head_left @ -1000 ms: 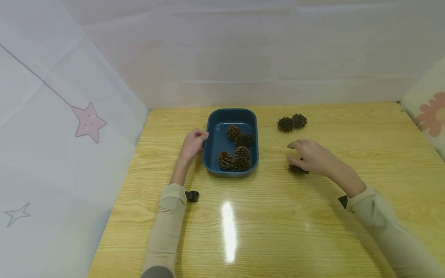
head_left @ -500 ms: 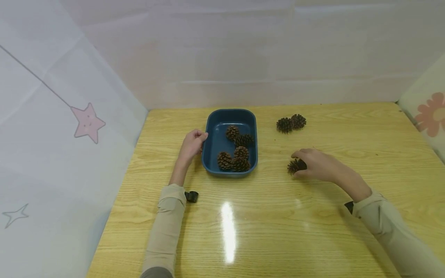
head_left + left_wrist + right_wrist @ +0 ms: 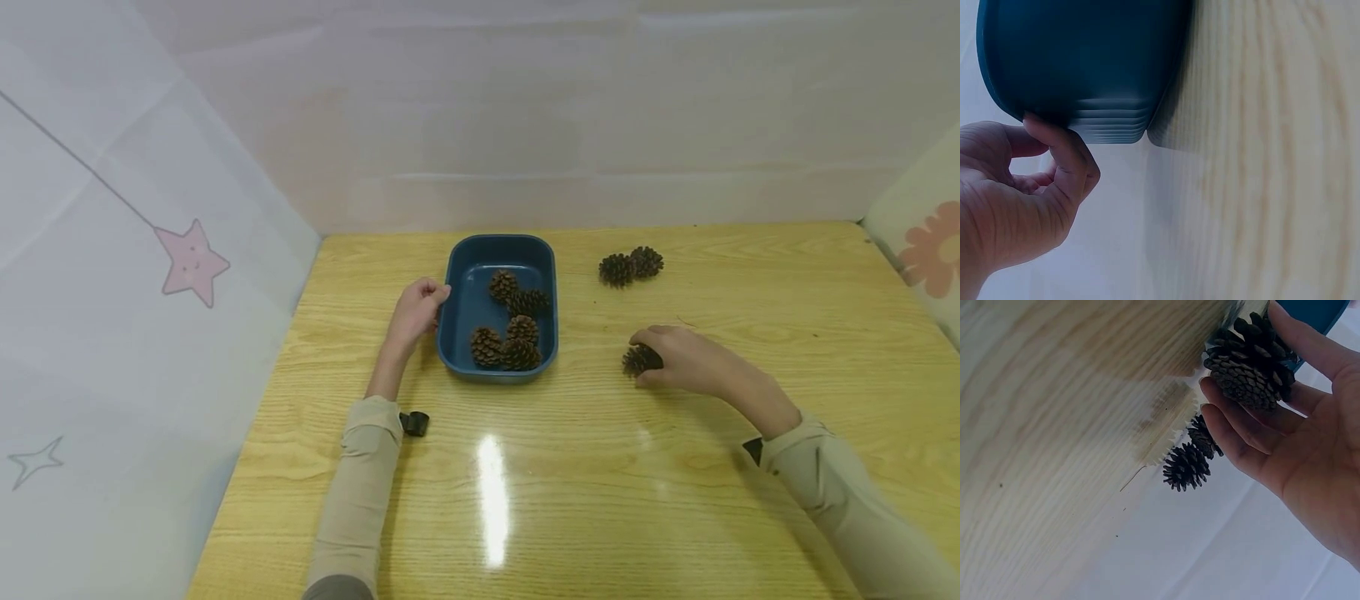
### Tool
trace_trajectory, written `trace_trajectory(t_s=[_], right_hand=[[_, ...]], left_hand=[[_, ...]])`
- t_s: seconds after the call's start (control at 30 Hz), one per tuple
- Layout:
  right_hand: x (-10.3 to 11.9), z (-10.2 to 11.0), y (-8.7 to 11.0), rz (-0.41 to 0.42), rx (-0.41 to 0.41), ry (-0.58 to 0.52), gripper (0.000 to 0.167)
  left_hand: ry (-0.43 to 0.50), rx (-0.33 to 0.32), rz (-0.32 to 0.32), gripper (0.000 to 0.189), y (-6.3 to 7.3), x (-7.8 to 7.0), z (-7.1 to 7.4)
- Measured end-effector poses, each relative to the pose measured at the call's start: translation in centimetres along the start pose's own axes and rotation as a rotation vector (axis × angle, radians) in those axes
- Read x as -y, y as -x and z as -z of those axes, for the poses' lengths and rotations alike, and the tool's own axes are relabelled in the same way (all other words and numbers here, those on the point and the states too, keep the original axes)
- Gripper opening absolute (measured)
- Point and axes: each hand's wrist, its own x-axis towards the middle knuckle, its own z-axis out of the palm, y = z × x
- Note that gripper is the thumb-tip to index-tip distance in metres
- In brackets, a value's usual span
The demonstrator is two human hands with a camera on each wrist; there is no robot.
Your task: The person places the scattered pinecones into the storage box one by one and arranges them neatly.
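A blue box sits on a yellow wooden table. The left hand is at the box's nine o'clock and pinches its rim with thumb and finger. The right hand is apart from the box, between three and four o'clock. Its thumb and fingers curl round a dark pine cone, so that hand is full. I can't tell if this cone touches the table (the hand hides part of it).

Five more cones are inside the box. A small cone is near twelve o'clock, and a dark cone lies at three, touching it. Then come a light cone at four, a wide cone at five, and a round cone between six and seven.

A loose pair of cones sits on the table, side by side, at twelve o'clock from the held one. Far off at nine o'clock, a pink star smiles on the white wall.
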Motion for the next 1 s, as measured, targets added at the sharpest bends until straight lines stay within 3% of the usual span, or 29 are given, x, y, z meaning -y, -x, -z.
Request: trace_trajectory(t_s=[1.0], right_hand=[[0.1,1.6,-0.6,0.059,-0.155,0.050,0.047]], left_hand=[[0.015,0.001,-0.020,0.028,-0.3,0.4,0.1]])
